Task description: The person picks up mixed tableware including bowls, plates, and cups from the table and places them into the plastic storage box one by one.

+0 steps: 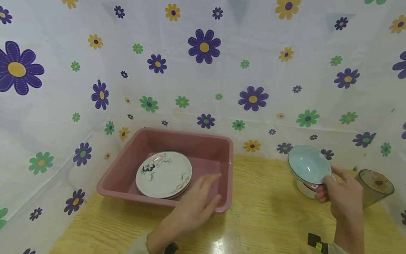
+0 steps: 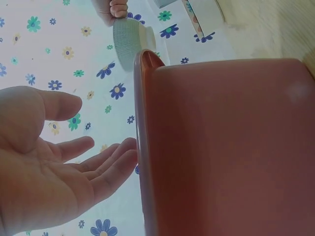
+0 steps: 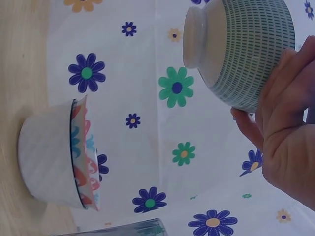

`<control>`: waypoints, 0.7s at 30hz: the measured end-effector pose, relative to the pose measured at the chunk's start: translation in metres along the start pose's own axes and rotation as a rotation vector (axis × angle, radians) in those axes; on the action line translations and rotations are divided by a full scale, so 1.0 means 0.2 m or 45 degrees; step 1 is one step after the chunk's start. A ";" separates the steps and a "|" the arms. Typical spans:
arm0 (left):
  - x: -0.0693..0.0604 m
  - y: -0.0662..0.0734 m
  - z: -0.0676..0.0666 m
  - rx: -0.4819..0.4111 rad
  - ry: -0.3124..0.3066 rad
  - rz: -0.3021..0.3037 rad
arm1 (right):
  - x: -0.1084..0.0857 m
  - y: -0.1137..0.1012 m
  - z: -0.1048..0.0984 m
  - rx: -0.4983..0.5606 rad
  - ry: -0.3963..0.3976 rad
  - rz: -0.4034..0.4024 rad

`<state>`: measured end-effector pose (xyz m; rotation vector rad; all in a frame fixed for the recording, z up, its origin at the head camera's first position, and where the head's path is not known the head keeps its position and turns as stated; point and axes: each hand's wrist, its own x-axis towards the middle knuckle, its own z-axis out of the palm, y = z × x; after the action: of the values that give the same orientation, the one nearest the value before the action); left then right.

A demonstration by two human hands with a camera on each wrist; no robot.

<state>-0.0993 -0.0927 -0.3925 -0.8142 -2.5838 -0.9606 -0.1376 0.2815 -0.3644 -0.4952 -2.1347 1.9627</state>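
Observation:
My right hand [image 1: 344, 194] pinches the rim of a light-blue bowl [image 1: 307, 164], held tilted in the air. The right wrist view shows green dashes on the outside of this bowl [image 3: 251, 54] and its white foot. Below it on the table stands a white bowl [image 3: 49, 157] with a coloured pattern near its rim, mostly hidden in the head view. My left hand [image 1: 195, 204] hovers over the near right side of a pink basin [image 1: 226, 169], its fingers extended and holding nothing. Flower-printed white plates [image 1: 165, 174] lie stacked inside the basin.
A tinted clear glass [image 1: 375, 187] stands right of the white bowl, near my right hand. A wood-grain table [image 1: 257, 211] carries everything. White sheeting [image 1: 177, 77] with printed flowers rises behind and at both sides.

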 end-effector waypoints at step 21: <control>0.08 0.02 0.04 -0.210 -0.048 -0.003 | -0.13 -0.07 0.06 -0.068 -0.282 -0.118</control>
<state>-0.1098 -0.0776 -0.3902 -0.8788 -2.5635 -1.1828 -0.1196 0.2606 -0.3496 -0.1897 -2.2993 1.9957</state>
